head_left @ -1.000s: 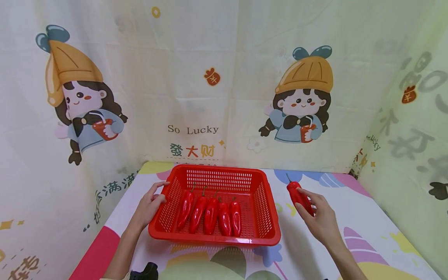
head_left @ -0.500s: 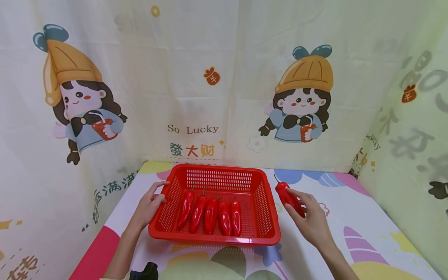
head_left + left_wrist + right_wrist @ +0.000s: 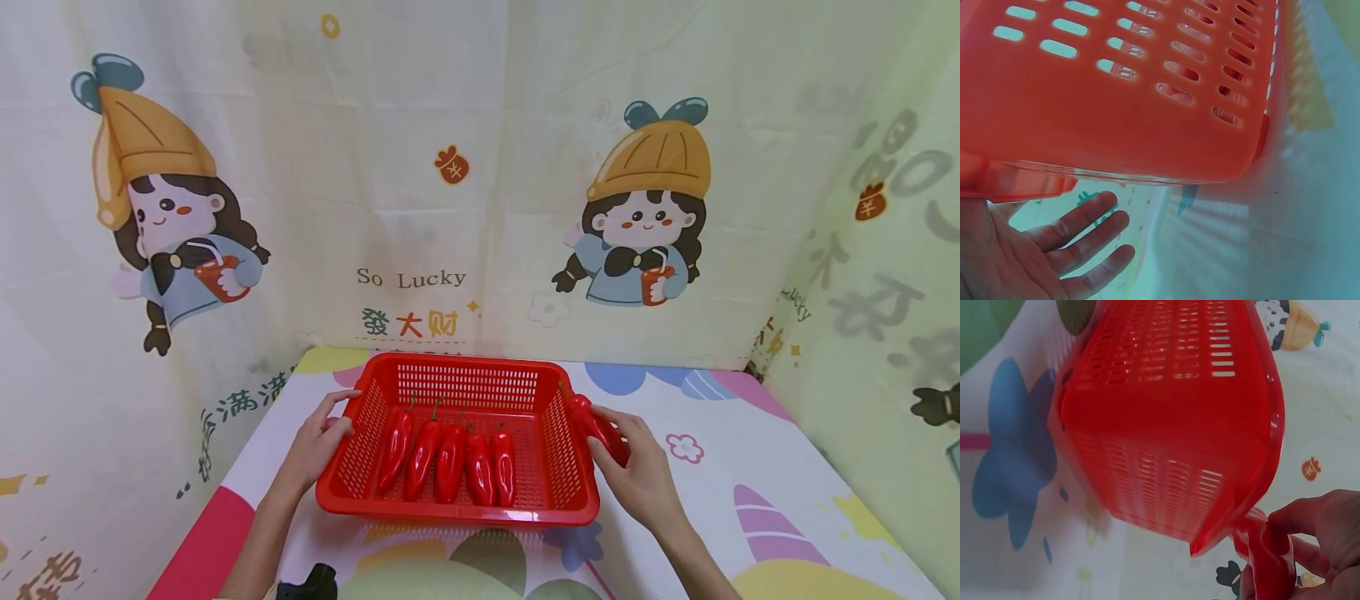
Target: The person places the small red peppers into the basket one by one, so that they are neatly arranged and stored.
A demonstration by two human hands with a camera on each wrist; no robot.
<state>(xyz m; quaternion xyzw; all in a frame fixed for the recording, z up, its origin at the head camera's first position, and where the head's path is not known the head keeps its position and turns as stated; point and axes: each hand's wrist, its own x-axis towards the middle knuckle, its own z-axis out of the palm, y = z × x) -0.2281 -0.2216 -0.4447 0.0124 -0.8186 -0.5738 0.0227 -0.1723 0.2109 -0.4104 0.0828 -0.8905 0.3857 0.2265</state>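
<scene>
My right hand (image 3: 637, 467) grips a red chili pepper (image 3: 597, 429) between thumb and fingers, its green stem pointing up and away. In the head view, this pepper overlaps the right rim of the red plastic basket (image 3: 480, 515); the right wrist view has the pepper (image 3: 1270, 559) beside the rim, outside the basket wall. Several glossy red chili peppers (image 3: 450, 462) lie side by side inside, stems toward the back. At the left rim rests my left hand (image 3: 315, 446), index finger and thumb at the edge. Its other fingers (image 3: 1088, 250) extend loosely below the rim in the left wrist view.
The basket stands on a table with a colourful printed cover (image 3: 720, 467). A cream curtain (image 3: 517, 208) with cartoon figures closes off the back and both sides. Between the peppers and the basket's right wall, the basket floor (image 3: 531, 467) shows.
My right hand has carried its chili pepper leftward, from over the table to the basket's right rim. The left hand keeps its place, and the peppers in the basket have not moved.
</scene>
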